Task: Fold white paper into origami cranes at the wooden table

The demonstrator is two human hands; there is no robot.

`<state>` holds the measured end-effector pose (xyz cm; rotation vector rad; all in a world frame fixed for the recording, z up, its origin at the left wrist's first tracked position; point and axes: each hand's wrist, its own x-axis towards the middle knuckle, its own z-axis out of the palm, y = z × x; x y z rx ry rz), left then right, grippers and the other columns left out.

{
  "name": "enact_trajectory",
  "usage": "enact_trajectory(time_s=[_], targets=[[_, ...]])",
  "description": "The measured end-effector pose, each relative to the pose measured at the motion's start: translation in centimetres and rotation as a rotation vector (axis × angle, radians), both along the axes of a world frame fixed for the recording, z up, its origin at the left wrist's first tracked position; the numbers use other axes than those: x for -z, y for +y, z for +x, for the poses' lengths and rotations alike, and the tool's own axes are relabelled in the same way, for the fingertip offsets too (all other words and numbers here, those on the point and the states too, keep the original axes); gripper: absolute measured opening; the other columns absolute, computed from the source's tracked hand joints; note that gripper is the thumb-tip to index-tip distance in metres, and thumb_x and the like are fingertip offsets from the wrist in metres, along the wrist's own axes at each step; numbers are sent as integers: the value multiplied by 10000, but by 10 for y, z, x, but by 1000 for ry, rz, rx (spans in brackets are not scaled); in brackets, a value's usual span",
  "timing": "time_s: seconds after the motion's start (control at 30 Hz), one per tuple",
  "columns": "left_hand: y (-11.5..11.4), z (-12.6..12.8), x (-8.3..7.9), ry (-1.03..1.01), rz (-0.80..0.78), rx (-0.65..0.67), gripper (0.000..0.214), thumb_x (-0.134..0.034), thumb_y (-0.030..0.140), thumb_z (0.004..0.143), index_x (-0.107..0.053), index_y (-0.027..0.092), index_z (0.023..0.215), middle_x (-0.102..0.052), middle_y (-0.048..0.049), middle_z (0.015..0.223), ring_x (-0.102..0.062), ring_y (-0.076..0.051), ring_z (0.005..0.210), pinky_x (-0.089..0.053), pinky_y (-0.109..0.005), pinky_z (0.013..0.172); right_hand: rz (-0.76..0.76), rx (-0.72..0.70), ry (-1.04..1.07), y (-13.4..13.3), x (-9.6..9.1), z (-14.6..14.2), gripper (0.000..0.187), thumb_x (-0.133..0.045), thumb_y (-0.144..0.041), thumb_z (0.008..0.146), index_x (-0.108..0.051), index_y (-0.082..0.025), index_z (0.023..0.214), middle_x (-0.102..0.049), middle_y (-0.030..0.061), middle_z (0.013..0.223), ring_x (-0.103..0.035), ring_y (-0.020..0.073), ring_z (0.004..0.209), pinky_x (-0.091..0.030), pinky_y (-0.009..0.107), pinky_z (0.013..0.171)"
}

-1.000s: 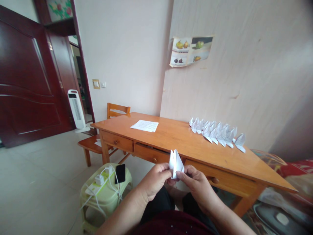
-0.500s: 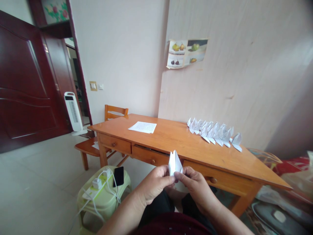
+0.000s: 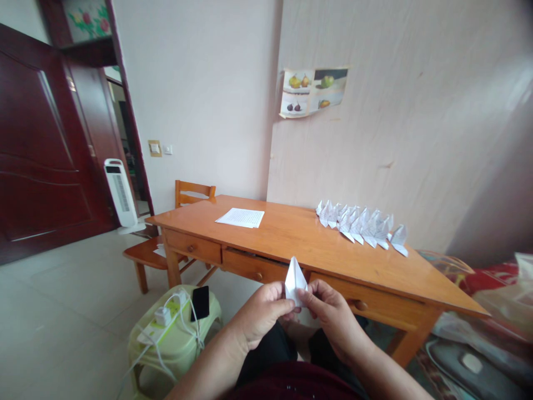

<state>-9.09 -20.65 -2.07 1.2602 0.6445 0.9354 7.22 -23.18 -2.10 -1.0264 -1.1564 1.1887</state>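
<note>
Between my two hands, above my lap and just before the table's front edge, is a piece of folded white paper [image 3: 295,278] with a pointed top and a crease down its middle. My left hand [image 3: 268,305] pinches its left lower side, thumb in front. On the right, my right hand [image 3: 327,303] grips the lower right part, its thumb pressed on the front face. The fingers behind the paper are partly hidden. Several folded paper figures [image 3: 362,225] with pointed tips stand in rows at the table's back right.
A stack of printed sheets [image 3: 240,217] lies on the wooden table [image 3: 287,222], left of centre. To my left, a pale green stool [image 3: 179,339] carries a power strip with cables and a black phone [image 3: 200,303]. A wooden chair [image 3: 192,194] stands behind the table's left end.
The tip of the folded paper was split into two points and is now a single point, with the flaps lying flatter. Both hands keep hold of it. The view has shifted slightly.
</note>
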Motion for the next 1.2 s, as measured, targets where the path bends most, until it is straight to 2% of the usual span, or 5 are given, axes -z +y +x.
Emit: enact_trajectory(time_s=[0.3, 0.43, 0.6, 0.97, 1.2], targets=[[1, 2, -4, -8, -6, -35, 207, -667, 164, 790, -680, 97, 986, -672, -57, 817, -570, -144, 736, -407, -248, 675, -31, 0, -56, 3, 7, 4, 416, -656, -605, 849, -560, -200, 845, -539, -36, 671, -444, 112, 561, -310, 235, 505], [1, 1, -5, -8, -10, -42, 228, -699, 212, 819, -679, 101, 1016, -664, -58, 856, -557, -139, 752, -397, -248, 683, -58, -85, -104, 0, 8, 4, 439, -641, -612, 857, -587, -181, 792, -558, -15, 689, -444, 108, 573, -306, 235, 515], [1, 0, -5, -16, 22, -17, 192, -692, 201, 829, -679, 106, 995, -644, -44, 829, -537, -132, 748, -392, -246, 685, -17, -61, -69, 1, 10, 1, 422, -676, -592, 838, -583, -189, 753, -546, -28, 644, -399, 100, 539, -287, 242, 525], [6, -1, 7, -108, 9, -8, 247, -699, 206, 827, -702, 100, 1050, -670, -80, 928, -552, -145, 791, -409, -256, 738, -28, -46, 177, 6, 20, -2, 383, -744, -502, 824, -575, -186, 689, -551, -19, 639, -365, 96, 560, -259, 239, 533], [-1, 2, 5, -161, -5, 15, 324, -693, 152, 826, -711, 114, 1147, -712, -104, 1006, -616, -214, 999, -427, -313, 942, -58, -19, 316, 6, 20, -3, 340, -768, -448, 824, -599, -182, 693, -531, -25, 643, -358, 95, 570, -258, 229, 531]])
